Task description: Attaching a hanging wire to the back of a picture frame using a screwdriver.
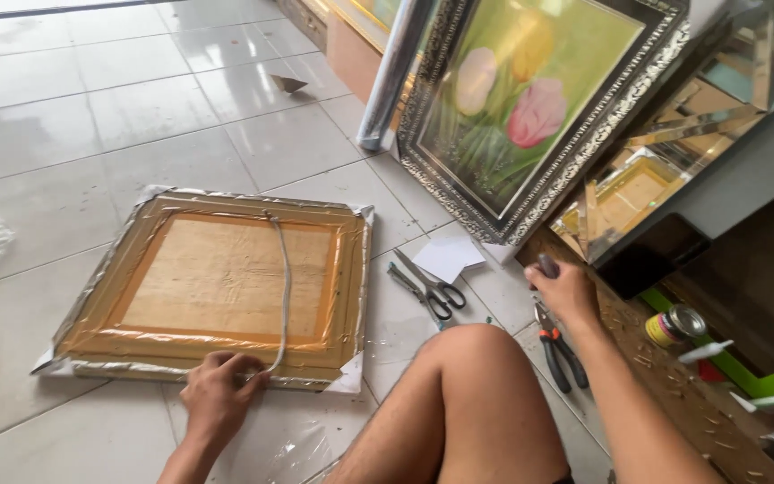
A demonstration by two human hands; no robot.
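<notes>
A wrapped picture frame is laid back-up on the tiled floor, at about ten o'clock from the raised knee. It is judged to be stiff and flat, moderately light, with a brown paper backing that could be torn and a clear film wrap that is likely slippery; glass may be carried on the hidden face, so it should be treated as fragile. A grip is best taken at two opposite edges rather than by the hanging cord alone. The left hand is pressed on the near edge at six o'clock of the frame, fingers closed on the cord's lower end. The right hand is curled around a small dark handle, whose tool cannot be told. Scissors and pliers are set on the floor between the hands. At one o'clock a framed flower painting is leaned upright, beside a foil roll. The glossy tiles are hard and smooth, so sliding is easy.
</notes>
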